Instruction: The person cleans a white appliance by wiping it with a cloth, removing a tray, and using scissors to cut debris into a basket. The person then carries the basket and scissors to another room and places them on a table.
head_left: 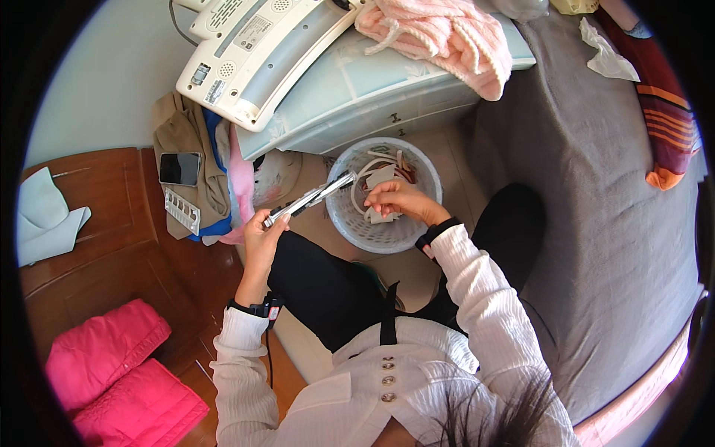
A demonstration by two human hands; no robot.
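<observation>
My left hand (267, 230) grips one end of a long, narrow white-and-black strip-like object (313, 196); its exact kind is unclear. The object slants up to the right, its far end over the rim of a round, perforated plastic wastebasket (338, 220). Above the basket hangs my right hand (397, 201), fingers curled loosely; whether anything small is between them cannot be told. Inside the basket lie a curved white strip (362, 173), pale paper scraps (381, 177) and other litter.
Ahead, a white Haier appliance (262, 56) and a pink fleece cloth (441, 39) rest on a pale cabinet (357, 84). Left are a smartphone (180, 169) and white plastic rack (182, 211) on clothes. A grey-covered bed (603, 223) stands right.
</observation>
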